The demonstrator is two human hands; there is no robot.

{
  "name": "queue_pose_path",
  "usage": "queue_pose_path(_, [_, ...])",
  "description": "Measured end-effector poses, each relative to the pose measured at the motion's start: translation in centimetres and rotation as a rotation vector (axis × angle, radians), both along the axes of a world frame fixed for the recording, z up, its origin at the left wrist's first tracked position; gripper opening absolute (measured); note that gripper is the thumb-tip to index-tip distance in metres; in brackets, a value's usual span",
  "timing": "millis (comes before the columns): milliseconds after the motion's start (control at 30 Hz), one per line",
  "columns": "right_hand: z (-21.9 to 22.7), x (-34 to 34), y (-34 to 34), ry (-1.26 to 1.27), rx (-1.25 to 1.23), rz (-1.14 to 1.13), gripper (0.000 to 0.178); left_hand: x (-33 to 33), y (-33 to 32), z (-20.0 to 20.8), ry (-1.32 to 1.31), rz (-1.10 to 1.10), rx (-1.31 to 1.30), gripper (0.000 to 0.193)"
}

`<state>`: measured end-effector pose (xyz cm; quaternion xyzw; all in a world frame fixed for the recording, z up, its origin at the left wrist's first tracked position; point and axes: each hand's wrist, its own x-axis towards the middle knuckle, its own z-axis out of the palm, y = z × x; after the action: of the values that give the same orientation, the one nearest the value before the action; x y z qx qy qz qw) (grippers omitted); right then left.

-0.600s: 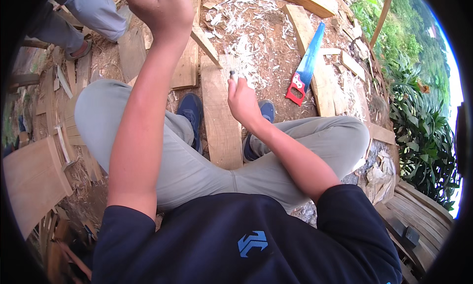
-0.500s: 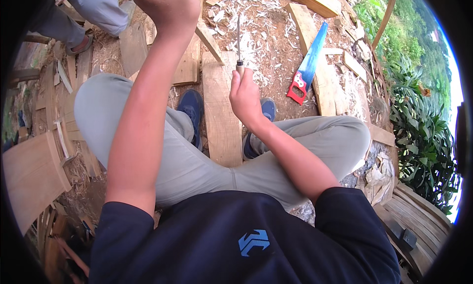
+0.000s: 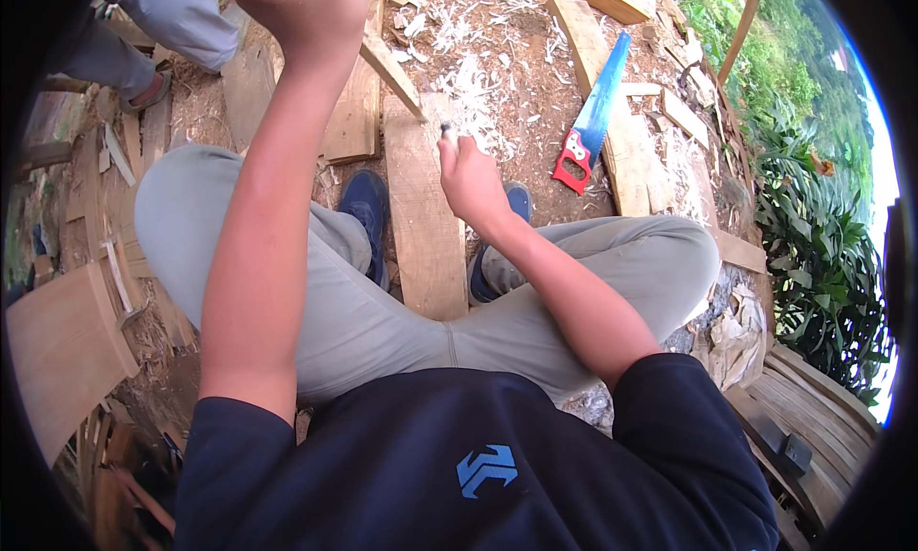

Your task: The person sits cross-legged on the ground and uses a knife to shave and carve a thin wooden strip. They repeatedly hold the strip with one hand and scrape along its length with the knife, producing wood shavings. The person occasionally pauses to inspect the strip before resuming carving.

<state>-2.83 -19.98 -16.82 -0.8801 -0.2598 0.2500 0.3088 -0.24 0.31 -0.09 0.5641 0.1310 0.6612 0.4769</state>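
Note:
My right hand (image 3: pixel 472 180) is closed round the pale handle of a thin-bladed hand tool (image 3: pixel 446 130). Just the dark collar of the tool shows above my fist, and its exact kind is unclear. Below this hand lies a wide wooden plank (image 3: pixel 426 240), running lengthwise between my shoes. My left hand (image 3: pixel 311 11) is raised at the top edge, where the picture cuts off its fingers. From beside that wrist a narrow wooden strip (image 3: pixel 394 76) slants down to the plank; whether my left hand grips it is hidden.
A red-handled saw with a blue blade (image 3: pixel 595 111) rests against a timber (image 3: pixel 617 140) on the right. Wood shavings (image 3: pixel 473 92) litter the ground ahead. Another person's legs (image 3: pixel 177 21) stand at the far left, near several boards. A curved wooden panel (image 3: pixel 67 345) is at the left.
The tool in my right hand has tipped, so its long thin shaft no longer shows. My left hand has shifted slightly left and up, and the whole view has moved a little.

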Motion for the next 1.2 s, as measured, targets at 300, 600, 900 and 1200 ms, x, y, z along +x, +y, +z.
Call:
queue_pose_path(300, [0.4,-0.2,0.3,0.012,0.188,-0.114,0.038,0.1,-0.6,0.1,-0.012,-0.008,0.019,0.014])
queue_pose_path(600, [-1.6,-0.1,-0.3,0.028,0.025,-0.041,0.041,0.4,-0.8,0.2,0.004,0.004,0.01,0.018])
queue_pose_path(900, [0.3,0.8,-0.1,0.143,0.145,-0.149,0.042,0.6,-0.6,-0.3,-0.016,-0.002,0.089,0.018])
queue_pose_path(1200, [1.4,-0.5,0.2,0.068,0.149,-0.17,0.04,0.7,-0.4,-0.3,-0.014,0.033,0.051,0.017])
